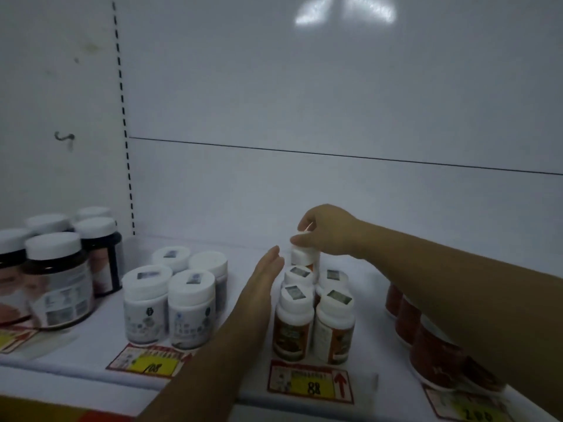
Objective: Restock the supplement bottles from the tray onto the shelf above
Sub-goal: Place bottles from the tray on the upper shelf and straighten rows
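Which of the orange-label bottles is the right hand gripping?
The rearmost bottle of the cluster, behind the four front ones. The right hand grips its white cap from above; the other caps are untouched. The left hand is flat and open beside the cluster.

The bottle (305, 257) under the right hand (330, 231) is white with an orange band. Beside the left hand (264, 280), four bottles (313, 315) have white caps and brown-orange labels. Left of that hand, white bottles (175, 295) carry grey print. Under the right forearm, jars (426, 351) look dark red, perhaps.
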A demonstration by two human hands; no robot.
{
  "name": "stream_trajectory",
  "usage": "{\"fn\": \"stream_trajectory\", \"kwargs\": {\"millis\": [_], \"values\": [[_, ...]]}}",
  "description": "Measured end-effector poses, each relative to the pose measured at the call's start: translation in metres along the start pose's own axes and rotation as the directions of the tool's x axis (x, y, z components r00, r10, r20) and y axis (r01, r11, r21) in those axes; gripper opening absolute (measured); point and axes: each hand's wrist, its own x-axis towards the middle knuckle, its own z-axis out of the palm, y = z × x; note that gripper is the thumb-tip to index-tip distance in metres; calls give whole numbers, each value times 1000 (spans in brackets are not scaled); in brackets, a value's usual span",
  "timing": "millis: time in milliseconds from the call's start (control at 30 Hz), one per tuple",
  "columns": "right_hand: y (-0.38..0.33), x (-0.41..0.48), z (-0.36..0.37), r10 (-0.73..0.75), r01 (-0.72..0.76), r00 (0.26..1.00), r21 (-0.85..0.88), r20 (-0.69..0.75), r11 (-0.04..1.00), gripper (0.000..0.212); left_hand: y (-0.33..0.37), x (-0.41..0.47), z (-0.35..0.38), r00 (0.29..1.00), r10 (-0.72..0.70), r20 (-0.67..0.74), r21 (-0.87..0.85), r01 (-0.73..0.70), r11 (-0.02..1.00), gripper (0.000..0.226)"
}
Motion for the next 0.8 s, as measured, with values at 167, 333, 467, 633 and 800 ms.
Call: {"fn": "stream_trajectory", "kwargs": {"millis": [167,333,467,633,800], "values": [[9,-8,10,30,-36,984,32,175,999,33,-4,-1,11,999,34,33,40,-35,999,45],[16,-12,11,67,-49,975,-88,210,995,44,-3,-12,13,998,34,55,-7,-34,999,42],[27,-25,-1,16,24,994,-352,109,936,59,5,-33,9,999,40,32,112,-43,993,45],[44,-58,-39,-44,27,999,-551,-18,834,66,69,-37,26,907,415,75,733,-332,594,52],[60,-115,-73,-87,57,996,-563,-26,824,68,130,-44,60,922,216,322,947,-314,-71,73]]}}
